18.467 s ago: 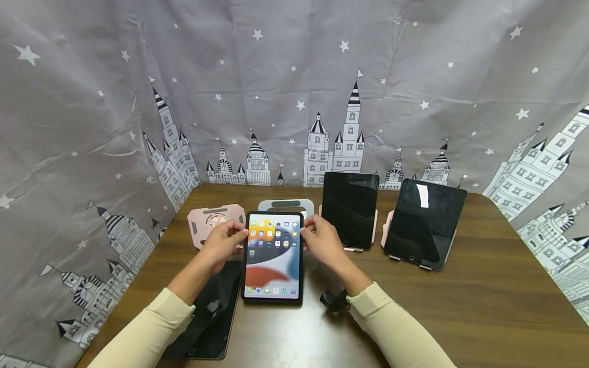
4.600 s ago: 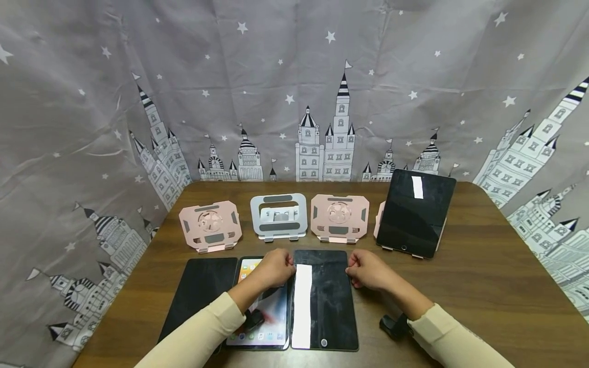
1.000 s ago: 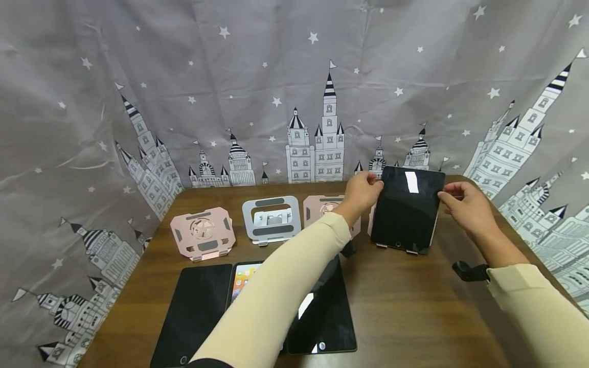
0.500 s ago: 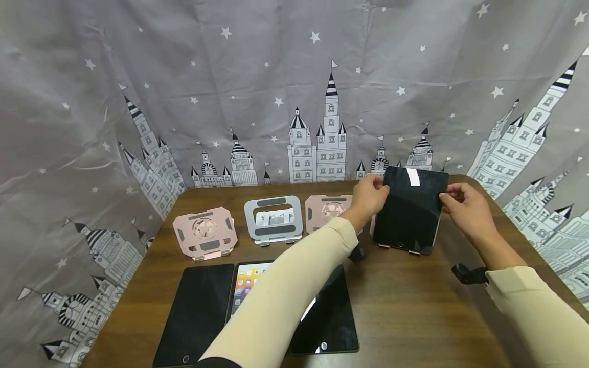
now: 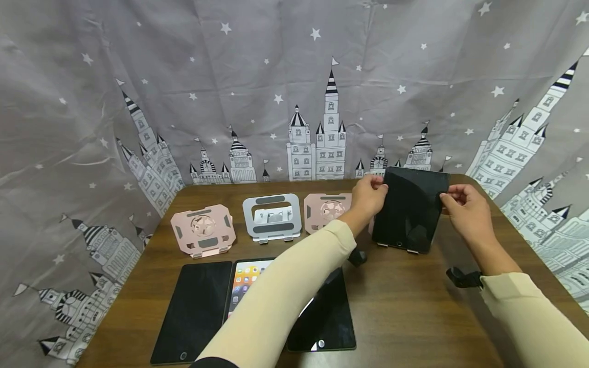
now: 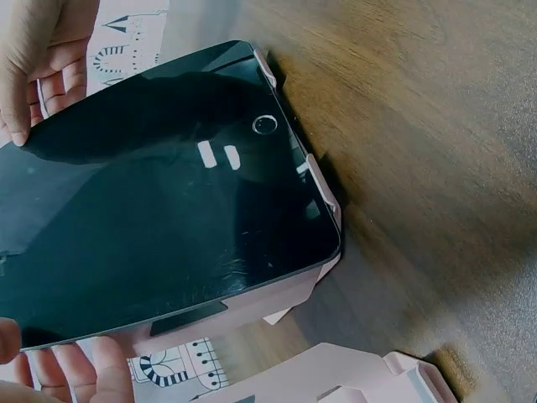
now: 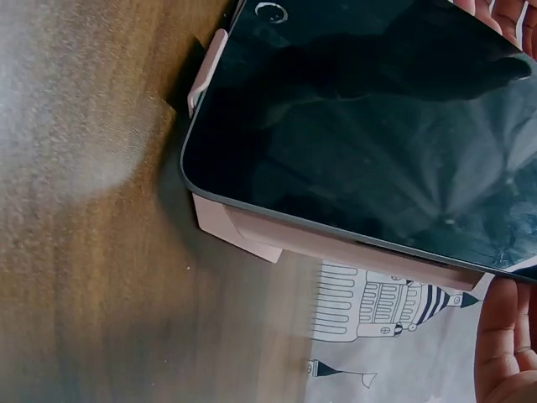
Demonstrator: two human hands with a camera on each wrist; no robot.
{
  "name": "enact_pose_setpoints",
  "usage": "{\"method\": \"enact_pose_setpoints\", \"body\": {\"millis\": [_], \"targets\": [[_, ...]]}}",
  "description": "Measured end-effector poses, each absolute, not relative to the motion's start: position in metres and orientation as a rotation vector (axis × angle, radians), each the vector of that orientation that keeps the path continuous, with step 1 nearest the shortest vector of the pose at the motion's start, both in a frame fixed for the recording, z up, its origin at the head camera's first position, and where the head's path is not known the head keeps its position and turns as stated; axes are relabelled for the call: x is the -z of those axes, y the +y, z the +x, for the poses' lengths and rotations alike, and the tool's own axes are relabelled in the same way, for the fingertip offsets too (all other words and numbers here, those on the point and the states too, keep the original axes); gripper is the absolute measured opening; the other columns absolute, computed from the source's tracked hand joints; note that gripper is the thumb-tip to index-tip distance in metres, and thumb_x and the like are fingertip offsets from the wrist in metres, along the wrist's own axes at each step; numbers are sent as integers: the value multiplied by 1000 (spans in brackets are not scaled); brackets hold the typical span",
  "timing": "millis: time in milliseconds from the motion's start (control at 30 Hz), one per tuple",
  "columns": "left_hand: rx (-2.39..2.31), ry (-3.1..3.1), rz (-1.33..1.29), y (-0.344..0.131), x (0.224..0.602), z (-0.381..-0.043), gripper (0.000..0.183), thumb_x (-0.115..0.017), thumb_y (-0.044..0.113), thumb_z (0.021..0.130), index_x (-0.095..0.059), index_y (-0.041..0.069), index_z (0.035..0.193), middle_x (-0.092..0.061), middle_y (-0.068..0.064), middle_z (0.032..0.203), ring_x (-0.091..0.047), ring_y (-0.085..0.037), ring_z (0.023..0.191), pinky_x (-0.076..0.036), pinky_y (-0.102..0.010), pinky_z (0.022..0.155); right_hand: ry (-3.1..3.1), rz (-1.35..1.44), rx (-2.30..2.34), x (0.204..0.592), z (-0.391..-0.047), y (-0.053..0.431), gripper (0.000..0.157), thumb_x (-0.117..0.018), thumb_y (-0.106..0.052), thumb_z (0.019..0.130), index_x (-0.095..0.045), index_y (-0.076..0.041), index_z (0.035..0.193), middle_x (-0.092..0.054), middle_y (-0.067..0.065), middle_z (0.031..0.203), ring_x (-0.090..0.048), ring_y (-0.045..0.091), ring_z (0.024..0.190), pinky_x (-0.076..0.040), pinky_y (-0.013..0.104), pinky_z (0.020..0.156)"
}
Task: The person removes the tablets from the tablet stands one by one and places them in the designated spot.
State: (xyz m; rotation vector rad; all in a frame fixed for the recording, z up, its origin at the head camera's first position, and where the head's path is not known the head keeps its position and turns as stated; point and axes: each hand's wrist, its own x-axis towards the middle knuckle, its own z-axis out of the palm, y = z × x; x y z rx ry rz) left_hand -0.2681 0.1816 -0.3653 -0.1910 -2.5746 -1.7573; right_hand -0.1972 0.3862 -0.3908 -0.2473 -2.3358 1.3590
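Observation:
A dark-screened tablet [image 5: 407, 212] leans upright at the right of the table. My left hand [image 5: 369, 198] pinches its left long edge near the top, and my right hand [image 5: 470, 210] pinches the right edge at about the same height. Behind the tablet is a pink folding stand [image 6: 277, 298]; its small front lips [image 6: 323, 186] stand at the tablet's lower edge, near the round home button [image 6: 264, 124]. In the right wrist view, the pink stand [image 7: 336, 243] shows along the tablet's side, with my fingers [image 7: 497, 327] at the edge farther up.
Left of the hands stand a pink stand [image 5: 203, 231], a grey stand [image 5: 271, 228] and another pink stand [image 5: 317, 212]. In front lie a black tablet [image 5: 195, 312], one with a lit screen [image 5: 246, 278] and another black tablet [image 5: 329, 319]. My left sleeve [image 5: 280, 301] crosses over the last two.
The lit tablet, then a black one from the middle pink stand, were laid flat on the table. Both hands then moved right to the last tablet; its white reflection has just vanished.

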Motion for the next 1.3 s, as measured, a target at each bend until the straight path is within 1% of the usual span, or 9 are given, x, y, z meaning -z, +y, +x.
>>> {"method": "enact_pose_setpoints", "body": {"millis": [167,367,500,633,833,1000,1133,1233,1300], "targets": [[1796,-2541,-209,181,364,-267,6,-67,14,95,-66,10,100,-58,7,83,-53,-6,78,-46,-20,71,-2333,-287,-1322,387,-193,385,14,-60,-21,99,-56,-8,103,-56,-13,80,-60,-4,64,-50,12,58],[1975,-2452,-216,179,364,-265,4,-69,9,93,-65,9,94,-54,6,81,-50,-6,76,-44,-20,70,-2324,-303,-1294,383,-188,384,14,-61,-22,98,-57,-9,100,-56,-15,79,-59,-4,65,-47,12,56],[2083,-2393,-248,172,365,-264,5,-69,8,93,-65,9,94,-56,7,80,-51,-6,76,-45,-20,71,-2284,-269,-1314,381,-185,381,7,-63,-19,97,-58,-15,97,-56,-15,79,-59,-3,65,-47,11,57],[2137,-2359,-277,162,364,-261,5,-70,8,92,-66,8,96,-57,7,81,-53,-6,76,-46,-20,72,-2254,-210,-1347,377,-183,374,6,-64,-14,97,-58,-16,97,-57,-13,81,-61,-1,66,-50,11,60],[2135,-2389,-326,145,363,-255,5,-69,10,93,-65,9,97,-58,8,83,-52,-6,75,-46,-21,69,-2273,-143,-1306,374,-177,366,5,-64,-11,96,-59,-12,99,-57,-13,83,-60,-1,67,-50,11,60],[2170,-2386,-329,133,364,-248,7,-68,11,94,-66,8,99,-58,6,85,-52,-7,75,-45,-21,66,-2299,-91,-1311,373,-172,358,11,-63,-10,97,-57,-2,102,-58,-13,84,-61,0,69,-52,12,60],[2301,-2337,-306,126,363,-242,7,-68,8,94,-65,6,101,-59,4,86,-54,-10,74,-49,-26,67,-2299,-80,-1357,375,-169,352,14,-62,-9,98,-56,3,103,-58,-10,84,-61,1,69,-53,15,61],[2334,-2322,-311,121,363,-238,8,-68,7,94,-65,6,101,-60,2,89,-56,-11,76,-53,-34,73,-2271,-84,-1416,377,-167,348,7,-62,-5,97,-57,-1,100,-58,-8,82,-61,2,68,-54,16,61],[2350,-2315,-310,119,362,-235,8,-68,7,94,-65,7,102,-60,1,91,-56,-11,78,-54,-36,75,-2247,-89,-1466,379,-166,346,5,-62,-3,96,-57,-3,98,-59,-7,82,-61,2,68,-55,17,61]]}}
